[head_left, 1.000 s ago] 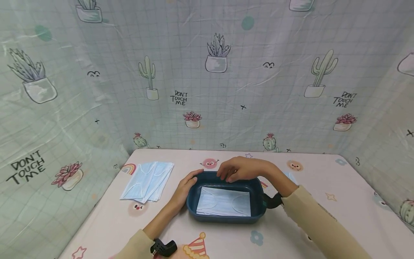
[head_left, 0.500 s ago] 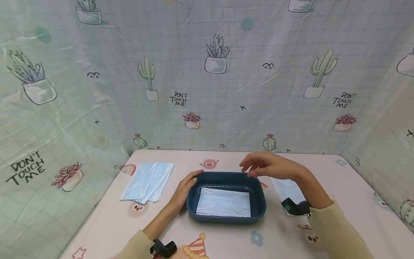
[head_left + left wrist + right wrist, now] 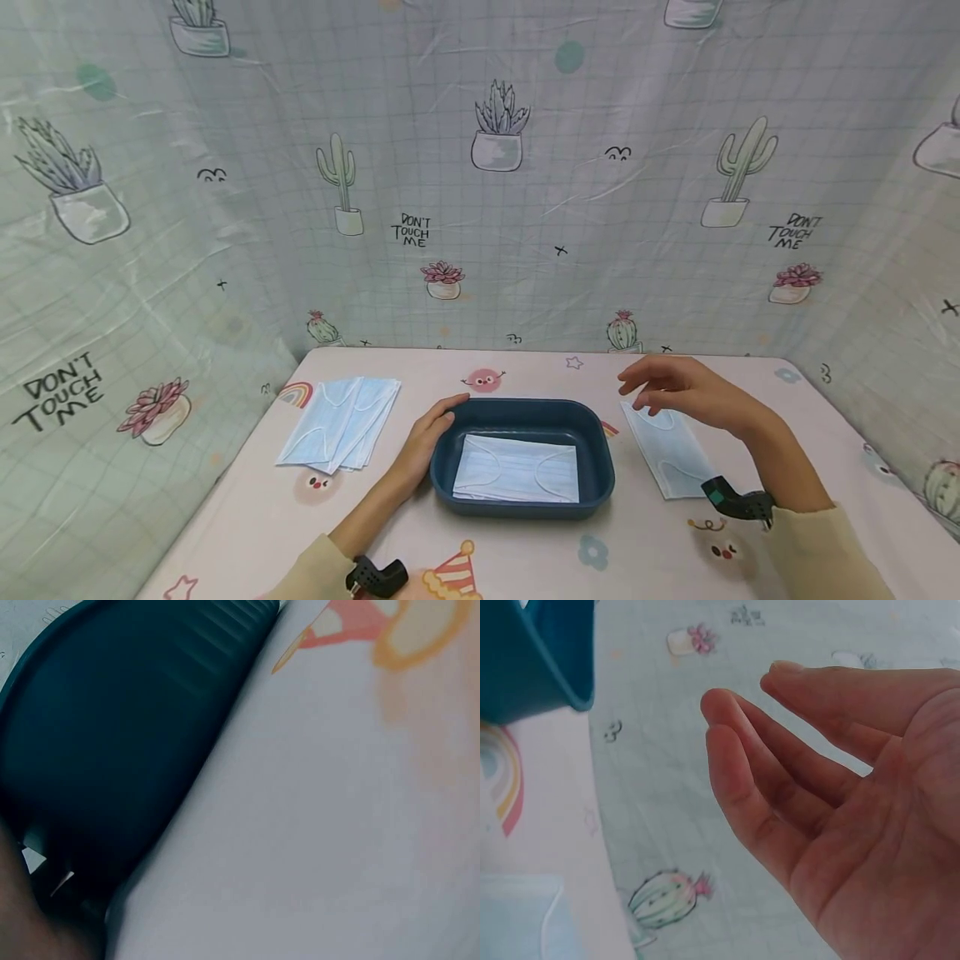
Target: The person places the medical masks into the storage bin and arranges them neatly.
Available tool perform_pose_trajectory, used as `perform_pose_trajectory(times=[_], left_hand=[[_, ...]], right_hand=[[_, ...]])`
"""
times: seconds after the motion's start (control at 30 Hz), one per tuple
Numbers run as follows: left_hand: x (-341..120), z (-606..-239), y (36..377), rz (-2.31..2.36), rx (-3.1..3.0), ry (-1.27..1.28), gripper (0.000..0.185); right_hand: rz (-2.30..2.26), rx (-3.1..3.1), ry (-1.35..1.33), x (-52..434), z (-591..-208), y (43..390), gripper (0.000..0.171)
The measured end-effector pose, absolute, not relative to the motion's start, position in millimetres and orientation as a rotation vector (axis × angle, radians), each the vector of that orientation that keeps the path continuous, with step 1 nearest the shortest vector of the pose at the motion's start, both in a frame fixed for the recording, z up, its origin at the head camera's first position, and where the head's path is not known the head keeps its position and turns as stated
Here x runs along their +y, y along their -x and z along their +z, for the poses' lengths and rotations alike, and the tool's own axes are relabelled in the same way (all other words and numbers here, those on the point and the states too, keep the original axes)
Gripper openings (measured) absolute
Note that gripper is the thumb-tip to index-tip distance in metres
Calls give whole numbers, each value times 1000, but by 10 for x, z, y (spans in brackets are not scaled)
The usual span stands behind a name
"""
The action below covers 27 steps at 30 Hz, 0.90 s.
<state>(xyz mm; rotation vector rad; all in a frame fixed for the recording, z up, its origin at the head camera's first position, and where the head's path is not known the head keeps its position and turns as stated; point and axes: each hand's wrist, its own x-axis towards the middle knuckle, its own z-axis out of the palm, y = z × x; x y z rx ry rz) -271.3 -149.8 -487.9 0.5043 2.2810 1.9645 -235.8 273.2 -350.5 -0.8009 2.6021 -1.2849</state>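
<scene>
A dark blue plastic box stands mid-table with a stack of light blue face masks lying flat inside. My left hand holds the box at its back left corner, thumb by the rim; the left wrist view shows only part of this hand beside the box wall. Raised to the right of the box, my right hand has loosely bent fingers and nothing between them. Below it on the table lies a face mask, partly covered by the hand and wrist camera.
Several fanned face masks lie on the table left of the box. The table has a pale pink cover with cartoon prints. A cactus-print curtain rises behind it and at both sides.
My right hand has moved from above the back of the box out to the right, uncovering the face mask on that side. My left hand stays at the box corner.
</scene>
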Motion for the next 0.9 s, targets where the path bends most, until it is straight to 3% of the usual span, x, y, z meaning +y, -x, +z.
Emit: perform_pose_trajectory(times=[0.57,0.9], left_hand=[[-1505,-4902,2744,1951,2314,-511,42],[-1481,-4905,2758,1958,2312,-510,41]], right_hand=[[-1253,2612,320,3196,-3927,2494,44],[-1100,2650,224,3388,-4016,2500,42]])
